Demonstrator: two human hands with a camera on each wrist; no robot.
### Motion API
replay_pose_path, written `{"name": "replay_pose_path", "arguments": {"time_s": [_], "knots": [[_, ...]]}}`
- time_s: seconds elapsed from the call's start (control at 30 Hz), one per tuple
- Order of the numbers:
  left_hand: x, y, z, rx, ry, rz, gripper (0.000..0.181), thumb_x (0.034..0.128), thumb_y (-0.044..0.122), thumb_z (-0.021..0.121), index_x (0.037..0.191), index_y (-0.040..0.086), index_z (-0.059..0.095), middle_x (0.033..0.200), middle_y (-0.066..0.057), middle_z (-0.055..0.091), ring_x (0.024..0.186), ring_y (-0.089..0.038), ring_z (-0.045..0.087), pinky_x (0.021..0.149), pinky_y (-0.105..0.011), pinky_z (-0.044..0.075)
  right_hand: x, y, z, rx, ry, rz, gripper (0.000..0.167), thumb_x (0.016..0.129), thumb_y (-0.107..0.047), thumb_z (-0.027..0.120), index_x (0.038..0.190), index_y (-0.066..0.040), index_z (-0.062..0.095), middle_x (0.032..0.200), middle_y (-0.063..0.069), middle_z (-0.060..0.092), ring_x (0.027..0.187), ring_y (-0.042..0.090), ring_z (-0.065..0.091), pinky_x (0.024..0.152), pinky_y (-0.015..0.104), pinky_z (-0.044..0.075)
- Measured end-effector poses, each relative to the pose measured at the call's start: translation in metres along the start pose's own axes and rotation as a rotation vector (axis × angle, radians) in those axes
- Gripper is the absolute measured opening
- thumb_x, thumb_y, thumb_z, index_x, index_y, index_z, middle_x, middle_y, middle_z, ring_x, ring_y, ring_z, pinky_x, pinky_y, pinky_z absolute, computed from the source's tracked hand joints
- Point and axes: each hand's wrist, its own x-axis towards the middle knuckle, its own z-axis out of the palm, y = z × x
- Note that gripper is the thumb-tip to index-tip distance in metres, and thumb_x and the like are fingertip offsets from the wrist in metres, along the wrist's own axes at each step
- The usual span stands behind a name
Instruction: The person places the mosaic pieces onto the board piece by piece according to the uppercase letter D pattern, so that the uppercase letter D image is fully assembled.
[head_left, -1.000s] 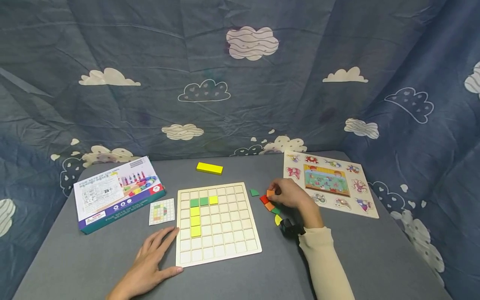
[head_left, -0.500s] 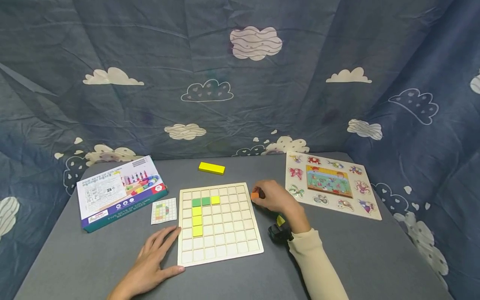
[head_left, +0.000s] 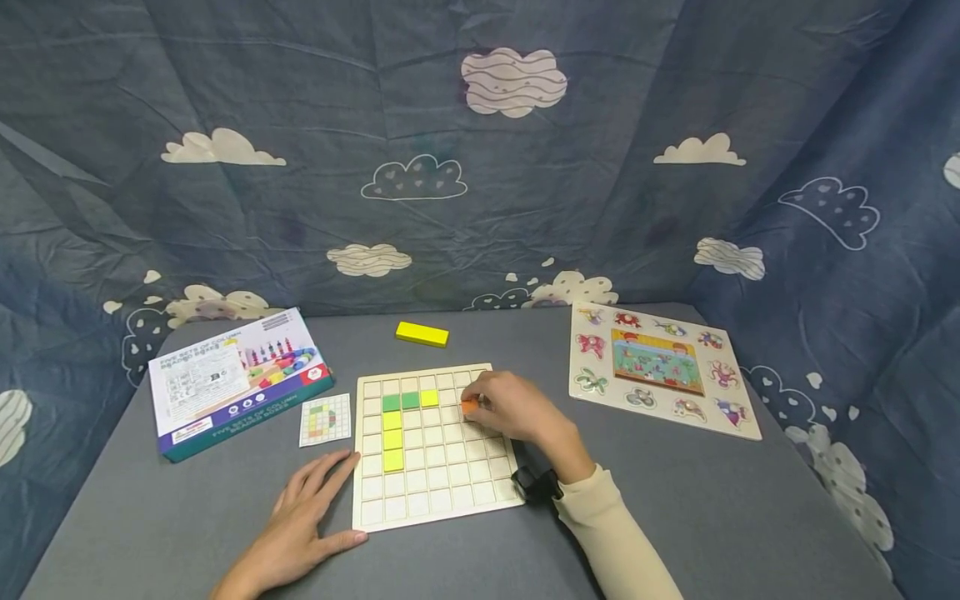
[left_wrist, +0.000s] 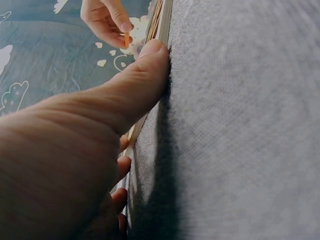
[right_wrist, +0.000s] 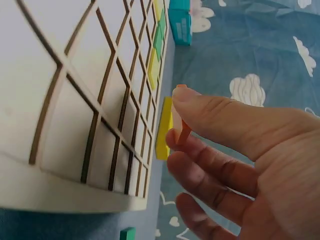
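Note:
A wooden grid board (head_left: 435,506) lies flat mid-table, with green and yellow square tiles set in some cells at its upper left. Between thumb and index finger, my right hand (head_left: 517,408) pinches an orange square tile (right_wrist: 179,117) above the board's upper right cells. The left hand (head_left: 296,521) rests on the table, thumb and fingertips touching the board's left edge, fingers spread. In the left wrist view its thumb (left_wrist: 145,70) lies against the board's side. A small pattern card (head_left: 326,420) with a coloured grid lies just left of the board.
A boxed set (head_left: 240,383) stands at the left. Behind the board lies a yellow block (head_left: 422,334). At the right is an animal puzzle board (head_left: 660,367). In the right wrist view, a green piece (right_wrist: 128,234) sits beyond the board's edge; my right arm hides other loose pieces.
My right hand has carried the orange tile left from the loose pieces at the board's right to above the board. The left hand has stayed in place.

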Motion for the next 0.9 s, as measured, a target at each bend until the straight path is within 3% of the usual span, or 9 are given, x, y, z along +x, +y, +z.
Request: {"name": "replay_pose_path", "arguments": {"time_s": [0.1, 0.37, 0.9], "knots": [[-0.001, -0.001, -0.001, 0.006, 0.002, 0.001, 0.094, 0.079, 0.057, 0.077, 0.157, 0.023, 0.037, 0.159, -0.005, 0.035, 0.14, -0.038, 0.027, 0.1, -0.069, 0.028, 0.001, -0.005, 0.002, -0.013, 0.003, -0.002, 0.022, 0.09, -0.02, 0.075, 0.111, -0.013, 0.077, 0.106, -0.001, 0.071, 0.086, 0.011, 0.058, 0.075, 0.029, 0.048], [-0.002, -0.001, 0.0, 0.012, 0.007, 0.009, 0.093, 0.0794, 0.057, 0.077, 0.156, 0.023, 0.037, 0.158, -0.005, 0.035, 0.14, -0.038, 0.028, 0.1, -0.069, 0.029, 0.004, -0.018, 0.01, -0.023, 0.008, -0.073, 0.018, 0.085, -0.021, 0.08, 0.101, -0.016, 0.077, 0.086, -0.004, 0.062, 0.07, 0.007, 0.049, 0.064, 0.022, 0.04], [0.0, 0.0, 0.0, 0.008, -0.017, -0.023, 0.094, 0.0794, 0.058, 0.076, 0.157, 0.023, 0.037, 0.16, -0.005, 0.034, 0.141, -0.038, 0.026, 0.103, -0.07, 0.027, 0.017, -0.049, 0.025, -0.047, -0.019, -0.114, 0.019, 0.085, -0.027, 0.079, 0.101, -0.017, 0.076, 0.095, -0.007, 0.065, 0.075, 0.002, 0.053, 0.071, 0.018, 0.046]]}}
